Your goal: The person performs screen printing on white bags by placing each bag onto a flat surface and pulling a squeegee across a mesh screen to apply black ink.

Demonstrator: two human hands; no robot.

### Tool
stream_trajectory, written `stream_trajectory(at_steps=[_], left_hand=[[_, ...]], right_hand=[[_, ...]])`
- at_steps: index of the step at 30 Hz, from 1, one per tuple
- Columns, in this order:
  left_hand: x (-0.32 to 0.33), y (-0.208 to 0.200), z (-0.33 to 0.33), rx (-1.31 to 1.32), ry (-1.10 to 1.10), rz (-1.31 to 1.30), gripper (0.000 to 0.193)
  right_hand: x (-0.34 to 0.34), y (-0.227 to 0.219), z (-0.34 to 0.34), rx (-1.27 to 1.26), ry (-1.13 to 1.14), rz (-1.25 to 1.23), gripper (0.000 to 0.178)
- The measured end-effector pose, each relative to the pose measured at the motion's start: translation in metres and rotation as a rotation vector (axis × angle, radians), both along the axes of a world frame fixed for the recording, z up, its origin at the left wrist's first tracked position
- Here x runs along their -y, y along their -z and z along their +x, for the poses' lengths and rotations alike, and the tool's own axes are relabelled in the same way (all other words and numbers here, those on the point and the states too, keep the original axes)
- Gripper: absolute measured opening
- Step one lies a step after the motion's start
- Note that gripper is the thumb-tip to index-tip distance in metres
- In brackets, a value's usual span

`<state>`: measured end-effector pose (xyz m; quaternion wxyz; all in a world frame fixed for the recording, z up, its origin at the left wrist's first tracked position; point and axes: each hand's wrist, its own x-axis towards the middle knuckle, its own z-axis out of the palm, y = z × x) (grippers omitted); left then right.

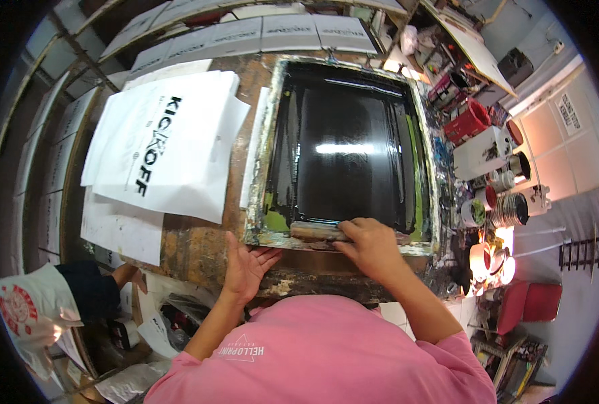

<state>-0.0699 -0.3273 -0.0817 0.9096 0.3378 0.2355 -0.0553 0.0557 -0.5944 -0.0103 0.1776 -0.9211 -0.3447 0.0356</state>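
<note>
A screen-printing frame lies on the worktable in front of me, its mesh coated with wet black ink. Green patches show along the mesh's sides. At the near end of the frame, my right hand is closed round a wooden squeegee that rests across the mesh. My left hand is at the frame's near left corner, palm turned up, fingers stretched out and holding nothing. Left of the frame lies a stack of white printed sheets with bold black lettering.
Ink pots, a red can and a white container crowd the table's right side. Racks of printed sheets stand beyond and to the left. Another person is at lower left. A red chair stands at right.
</note>
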Motion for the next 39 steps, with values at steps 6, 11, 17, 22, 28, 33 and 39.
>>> stream_trajectory(at_steps=[6, 11, 17, 22, 28, 33, 39], left_hand=[[0.003, 0.027, -0.011, -0.053, -0.056, 0.082, 0.099], [0.001, 0.027, -0.017, -0.049, -0.034, 0.102, 0.108], [-0.005, 0.044, -0.022, 0.07, -0.025, 0.053, 0.114], [-0.014, 0.061, -0.03, 0.206, -0.056, -0.125, 0.112], [-0.015, 0.063, -0.03, 0.356, -0.009, -0.274, 0.109], [-0.018, 0.068, -0.027, 0.373, 0.022, -0.258, 0.114], [-0.015, 0.059, -0.021, 0.411, 0.044, -0.251, 0.107]], right_hand=[[-0.013, 0.039, 0.031, 0.094, -0.026, -0.003, 0.046], [-0.039, 0.059, 0.159, 0.284, -0.02, 0.035, 0.036], [-0.062, 0.067, 0.32, 0.444, 0.022, -0.004, 0.034], [-0.067, 0.027, 0.391, 0.222, -0.048, -0.061, 0.042], [-0.089, 0.048, 0.393, 0.352, -0.031, -0.052, 0.043], [-0.072, 0.04, 0.323, 0.316, -0.143, -0.049, 0.042], [-0.022, 0.021, 0.132, 0.23, -0.149, -0.03, 0.037]])
